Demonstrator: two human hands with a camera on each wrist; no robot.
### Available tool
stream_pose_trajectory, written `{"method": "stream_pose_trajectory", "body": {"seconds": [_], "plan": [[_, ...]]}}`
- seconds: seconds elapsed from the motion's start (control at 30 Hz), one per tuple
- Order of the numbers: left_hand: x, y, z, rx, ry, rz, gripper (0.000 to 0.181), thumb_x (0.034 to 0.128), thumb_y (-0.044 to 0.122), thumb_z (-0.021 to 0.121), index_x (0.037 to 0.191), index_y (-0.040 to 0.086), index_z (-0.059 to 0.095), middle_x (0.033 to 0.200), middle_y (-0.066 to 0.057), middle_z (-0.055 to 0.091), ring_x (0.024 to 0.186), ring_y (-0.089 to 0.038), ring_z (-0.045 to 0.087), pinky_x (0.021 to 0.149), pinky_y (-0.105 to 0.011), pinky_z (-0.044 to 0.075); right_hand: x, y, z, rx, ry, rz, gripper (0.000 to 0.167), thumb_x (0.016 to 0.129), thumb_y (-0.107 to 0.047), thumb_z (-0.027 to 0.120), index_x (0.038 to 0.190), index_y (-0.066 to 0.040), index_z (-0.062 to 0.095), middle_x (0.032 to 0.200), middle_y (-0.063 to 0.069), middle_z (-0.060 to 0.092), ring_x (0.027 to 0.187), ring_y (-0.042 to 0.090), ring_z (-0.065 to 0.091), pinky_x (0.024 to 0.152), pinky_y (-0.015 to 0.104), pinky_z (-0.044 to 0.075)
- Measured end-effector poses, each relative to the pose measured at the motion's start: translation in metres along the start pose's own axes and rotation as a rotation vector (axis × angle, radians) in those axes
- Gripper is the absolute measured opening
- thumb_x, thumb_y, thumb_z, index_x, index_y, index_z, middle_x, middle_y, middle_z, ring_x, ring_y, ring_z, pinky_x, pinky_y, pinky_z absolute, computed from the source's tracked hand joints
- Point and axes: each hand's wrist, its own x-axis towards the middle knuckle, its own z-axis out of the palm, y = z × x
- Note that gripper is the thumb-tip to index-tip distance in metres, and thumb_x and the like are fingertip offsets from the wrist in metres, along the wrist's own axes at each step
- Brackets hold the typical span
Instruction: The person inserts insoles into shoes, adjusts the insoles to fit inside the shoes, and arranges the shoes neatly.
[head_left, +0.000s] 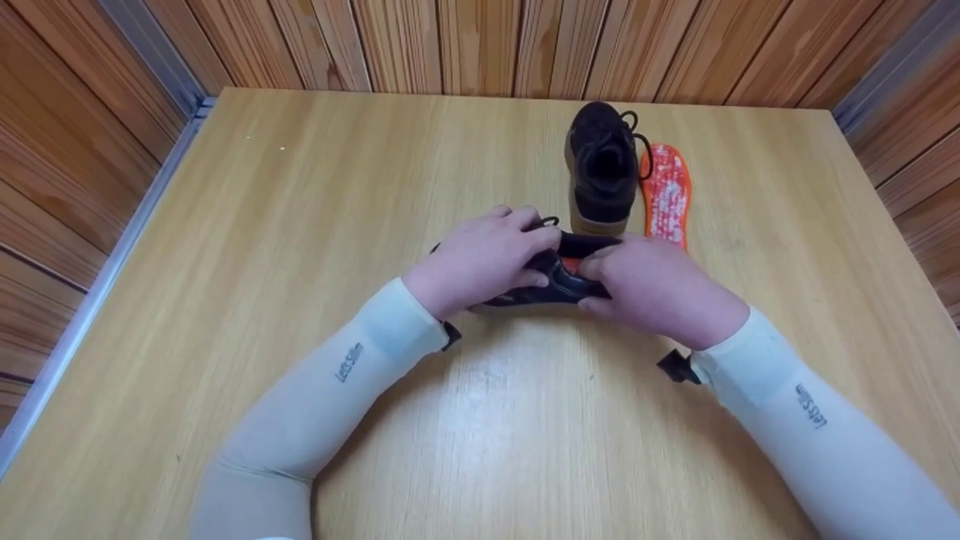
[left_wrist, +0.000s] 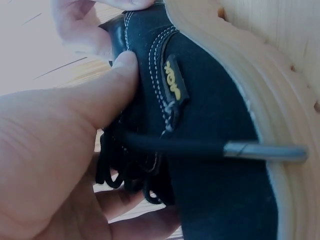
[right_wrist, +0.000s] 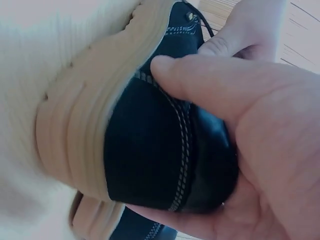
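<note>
A dark lace-up shoe (head_left: 559,291) with a pale sole lies crosswise on the table, its heel to the right. My left hand (head_left: 484,259) grips it by the collar and lace area, the thumb (left_wrist: 125,67) on the near side. A loose lace with a metal tip (left_wrist: 265,151) hangs across that side. At the heel, my right hand (head_left: 656,285) holds the shoe with its thumb (right_wrist: 167,70) against the outer side; some of its fingers are hidden. Between the hands, a bit of orange insole (head_left: 571,265) shows inside the opening.
Just behind stands a second dark shoe (head_left: 604,169), upright, toe toward the back, laces hanging to its right. Beside it lies a red-and-white insole (head_left: 667,191) with an orange rim. Wooden panel walls (head_left: 480,45) border the table (head_left: 360,165) at the back and sides.
</note>
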Motion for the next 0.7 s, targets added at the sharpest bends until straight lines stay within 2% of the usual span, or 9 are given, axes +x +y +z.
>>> {"method": "stream_pose_trajectory", "body": {"seconds": [0.27,0.4,0.53,0.7], "plan": [[-0.002,0.004,0.001,0.045,-0.051,-0.014,0.069,0.0956,0.066,0.075,0.148,0.027,0.053,0.138,-0.010,0.061,0.120,-0.032,0.064,0.090,-0.053,0.064,-0.001,0.001,0.011,0.045,0.064,0.010,0.027,0.093,-0.033,0.088,0.098,-0.010,0.077,0.096,0.009,0.079,0.084,0.034,0.068,0.077,0.051,0.056],[-0.002,0.009,0.005,0.101,-0.013,-0.033,0.083,0.0887,0.067,0.082,0.155,0.031,0.048,0.145,-0.013,0.059,0.122,-0.034,0.064,0.088,-0.053,0.066,-0.001,0.001,0.011,0.032,0.084,0.008,0.031,0.094,-0.035,0.088,0.100,-0.008,0.077,0.100,0.011,0.079,0.088,0.036,0.069,0.080,0.051,0.058],[-0.001,0.017,0.013,0.154,0.031,-0.082,0.098,0.0825,0.072,0.086,0.161,0.032,0.043,0.151,-0.017,0.055,0.121,-0.039,0.065,0.083,-0.053,0.067,0.000,0.000,0.013,0.014,0.112,0.003,0.034,0.094,-0.038,0.088,0.103,-0.007,0.078,0.105,0.011,0.080,0.094,0.038,0.070,0.081,0.052,0.060],[0.001,0.028,0.024,0.173,0.049,-0.144,0.096,0.0803,0.070,0.089,0.155,0.028,0.047,0.145,-0.019,0.056,0.116,-0.040,0.065,0.079,-0.049,0.068,-0.002,0.000,0.020,0.002,0.160,-0.022,0.037,0.092,-0.041,0.089,0.106,-0.008,0.080,0.109,0.010,0.079,0.099,0.038,0.070,0.079,0.053,0.062]]}}
